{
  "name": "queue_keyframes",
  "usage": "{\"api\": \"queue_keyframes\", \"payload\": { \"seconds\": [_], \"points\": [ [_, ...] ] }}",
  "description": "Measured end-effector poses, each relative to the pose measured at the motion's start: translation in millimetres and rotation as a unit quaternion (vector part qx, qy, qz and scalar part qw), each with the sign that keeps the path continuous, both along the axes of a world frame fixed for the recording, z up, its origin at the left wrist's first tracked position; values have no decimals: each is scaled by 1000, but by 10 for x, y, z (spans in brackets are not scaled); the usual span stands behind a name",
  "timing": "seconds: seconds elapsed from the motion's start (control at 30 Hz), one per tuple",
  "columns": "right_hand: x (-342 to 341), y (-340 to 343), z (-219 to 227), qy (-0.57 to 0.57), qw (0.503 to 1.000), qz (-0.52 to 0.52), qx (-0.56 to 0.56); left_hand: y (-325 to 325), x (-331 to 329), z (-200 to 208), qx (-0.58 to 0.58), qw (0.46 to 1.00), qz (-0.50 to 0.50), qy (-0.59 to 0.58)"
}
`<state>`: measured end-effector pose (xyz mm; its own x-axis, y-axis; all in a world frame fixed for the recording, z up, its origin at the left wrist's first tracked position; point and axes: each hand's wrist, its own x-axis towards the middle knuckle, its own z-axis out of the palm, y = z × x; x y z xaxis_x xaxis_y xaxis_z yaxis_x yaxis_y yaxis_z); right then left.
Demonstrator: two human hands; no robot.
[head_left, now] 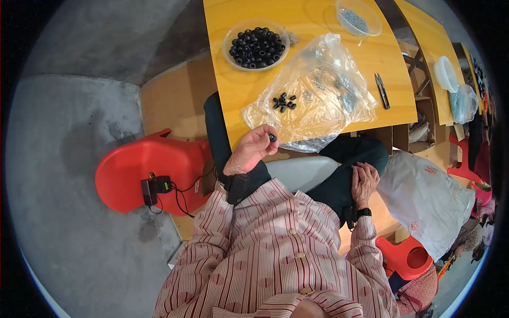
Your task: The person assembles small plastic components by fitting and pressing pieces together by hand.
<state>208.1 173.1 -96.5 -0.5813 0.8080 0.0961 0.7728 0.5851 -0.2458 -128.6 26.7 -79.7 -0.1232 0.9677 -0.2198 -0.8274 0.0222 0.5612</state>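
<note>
Just off the table's near edge, my left hand (251, 149) is closed in a pinch on a small black part (272, 138), mostly covered by the fingers. My right hand (365, 181) lies on my dark-trousered knee, fingers stretched out and nothing in it. Beyond the left hand, several small black cylinders (284, 102) lie in a loose cluster on a clear plastic bag (318, 106) spread over the yellow table (228, 100). A clear round bowl (226, 51) heaped with black rounded pieces with holes (257, 47) stands at the far left.
Black thread snips (382, 91) lie right of the bag. A clear tub (376, 25) holds small greyish-blue bits at the back. On my left is a red chair (127, 175) with a black device (155, 190) and cables. A white sack (424, 196) stands right.
</note>
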Motion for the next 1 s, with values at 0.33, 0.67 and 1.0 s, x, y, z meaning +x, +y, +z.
{"api": "queue_keyframes", "payload": {
  "seconds": [0.33, 0.67, 1.0],
  "points": [
    [-82, -4, 65, -6, 1000, -5, 1, 0, -70, -41, 41, 999, -7, -28],
    [9, -48, 24, 0, 1000, -11, -3, -46, -38, -48, 41, 999, -11, -29],
    [-10, 7, 15, 20, 1000, 1, 10, -26, -66, -69, 54, 997, -5, -53]
  ]
}}
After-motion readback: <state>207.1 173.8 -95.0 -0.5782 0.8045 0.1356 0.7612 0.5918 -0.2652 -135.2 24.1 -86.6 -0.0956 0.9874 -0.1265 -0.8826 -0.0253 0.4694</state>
